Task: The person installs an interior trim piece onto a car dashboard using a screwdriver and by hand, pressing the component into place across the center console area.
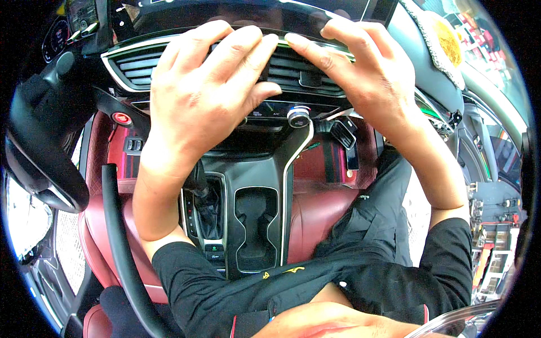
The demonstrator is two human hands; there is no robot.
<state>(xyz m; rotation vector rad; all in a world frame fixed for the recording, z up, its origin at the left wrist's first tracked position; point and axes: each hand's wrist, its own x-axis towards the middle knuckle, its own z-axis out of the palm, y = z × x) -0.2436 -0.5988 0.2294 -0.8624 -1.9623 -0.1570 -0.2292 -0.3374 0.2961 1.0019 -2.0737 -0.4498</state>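
My left hand (197, 93) rests over the middle of the dashboard, palm down. Its fingers are stretched out along the upper trim of the air vent panel (128, 70), and the thumb sticks out in front of the slats. To the right, my right hand (372, 70) reaches the same upper edge with one digit pointing left along the trim. Its other fingers bend near the lower border of the dark screen (270, 19). Neither hand visibly holds a loose thing; the fingertips' undersides are hidden. Below the vents sits a round silver knob (298, 116).
A steering wheel (48, 135) stands at the left, near a red round button (121, 118). The gear lever (208, 211) and cup holder (256, 225) lie below my arms. A loose-looking vent piece (344, 134) rests on the right floor mat. A curved dark bar (118, 242) rises lower left.
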